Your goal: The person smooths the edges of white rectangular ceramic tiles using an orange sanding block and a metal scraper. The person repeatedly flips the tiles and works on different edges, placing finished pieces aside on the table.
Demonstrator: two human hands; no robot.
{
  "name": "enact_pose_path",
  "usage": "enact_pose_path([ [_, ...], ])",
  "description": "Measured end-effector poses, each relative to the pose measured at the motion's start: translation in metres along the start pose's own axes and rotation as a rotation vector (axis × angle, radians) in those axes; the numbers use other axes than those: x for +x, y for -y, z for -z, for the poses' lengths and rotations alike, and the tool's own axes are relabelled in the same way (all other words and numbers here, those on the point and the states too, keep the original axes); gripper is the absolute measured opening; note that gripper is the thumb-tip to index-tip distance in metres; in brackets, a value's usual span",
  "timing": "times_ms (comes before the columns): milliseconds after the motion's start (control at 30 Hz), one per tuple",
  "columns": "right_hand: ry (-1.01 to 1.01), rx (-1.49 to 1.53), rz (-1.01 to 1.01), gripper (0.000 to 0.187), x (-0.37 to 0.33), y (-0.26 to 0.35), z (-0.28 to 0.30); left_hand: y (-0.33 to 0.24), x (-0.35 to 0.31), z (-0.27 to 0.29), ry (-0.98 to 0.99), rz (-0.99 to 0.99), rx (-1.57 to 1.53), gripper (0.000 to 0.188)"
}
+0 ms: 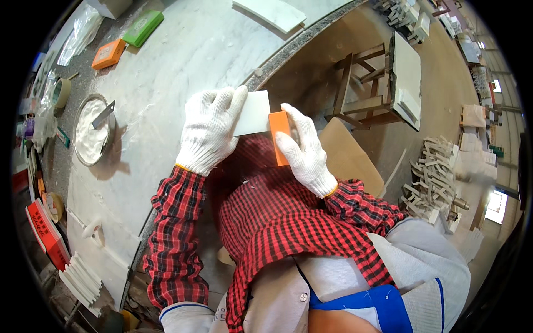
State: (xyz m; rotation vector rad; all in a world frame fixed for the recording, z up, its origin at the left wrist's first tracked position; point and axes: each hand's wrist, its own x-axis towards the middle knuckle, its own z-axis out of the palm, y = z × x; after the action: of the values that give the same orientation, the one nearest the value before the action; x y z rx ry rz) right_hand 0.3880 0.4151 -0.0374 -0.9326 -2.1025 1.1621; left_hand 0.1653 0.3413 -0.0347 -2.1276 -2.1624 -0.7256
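My left hand [210,130], in a white knit glove, grips a white rectangular tile [254,111] by its left side. The tile sticks out past the table's edge, above my lap. My right hand [306,152], gloved the same way, holds an orange rectangular block [279,137] between thumb and fingers. The block stands lengthwise at the tile's right edge and appears to touch it. Part of the left fingers and the tile's underside are hidden.
On the marble-topped table [166,61] sit a bowl of white paste [91,130] with a scraper [103,115], an orange box [109,54], a green box [143,28] and a white slab [269,14]. Rightward are a wooden stand [363,83], cardboard [350,155] and stacked strips [433,180].
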Motion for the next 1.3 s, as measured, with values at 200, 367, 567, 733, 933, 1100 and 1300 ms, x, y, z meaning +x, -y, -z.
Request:
enact_pose_path([
  [200, -0.162, -0.116, 0.091, 0.050, 0.053, -0.007, -0.011, 0.001, 0.004, 0.004, 0.010, -0.015, 0.005, 0.082],
  [367, -0.080, -0.086, 0.113, 0.049, 0.045, -0.005, -0.007, 0.005, 0.005, 0.007, 0.007, 0.004, -0.015, 0.078],
  [567, -0.048, -0.078, 0.092, 0.051, 0.010, -0.001, -0.002, 0.002, 0.003, 0.005, 0.029, -0.024, -0.031, 0.075],
  [733, -0.145, -0.043, -0.043, 0.047, 0.070, 0.000, -0.014, 0.001, 0.005, 0.002, -0.002, -0.019, -0.033, 0.075],
  [933, -0.090, -0.018, 0.152, 0.047, 0.033, -0.010, -0.007, 0.004, 0.009, 0.004, -0.008, -0.038, -0.025, 0.072],
  [1100, -0.124, -0.039, 0.121, 0.046, 0.044, -0.007, -0.009, 0.006, 0.006, 0.002, -0.013, -0.044, -0.029, 0.076],
  [1300, -0.142, 0.079, -0.073, 0.048, 0.075, 0.002, -0.013, 0.005, 0.005, 0.003, -0.002, -0.035, -0.036, 0.071],
])
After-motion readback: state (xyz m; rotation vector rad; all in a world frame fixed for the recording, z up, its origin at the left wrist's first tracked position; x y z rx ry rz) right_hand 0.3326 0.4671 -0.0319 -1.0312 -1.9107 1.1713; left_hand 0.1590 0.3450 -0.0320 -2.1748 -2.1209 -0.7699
